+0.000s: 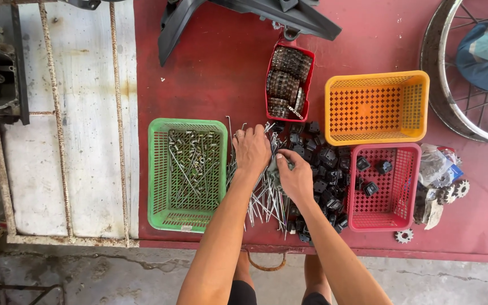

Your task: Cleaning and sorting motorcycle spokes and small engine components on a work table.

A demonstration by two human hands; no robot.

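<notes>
My left hand lies palm down on the pile of metal spokes at table centre, fingers spread over the upper end of the pile; can't tell if it's pinching any; my right hand sits just beside it, to the right, fingers curled on a small grey-green piece, prob. a rag or part, too small to tell; hands near each other, not touching as far as I see; spokes fan out below both hands toward the table's near edge.

Heap of small black blocks starts right at my right hand, runs right to the red basket, which holds a few of the same black blocks; green basket just left of the spokes, w/ bolts and thin rods inside, small white label on its near rim; orange basket above the red one, touching or nearly so; small red tray above my hands, packed w/ coiled chain; clear plastic bag right of the red basket, small sprockets by it, one more gear near the table edge; all on a red table; spoked wheel rim top right; black plastic panel at the far edge.
</notes>
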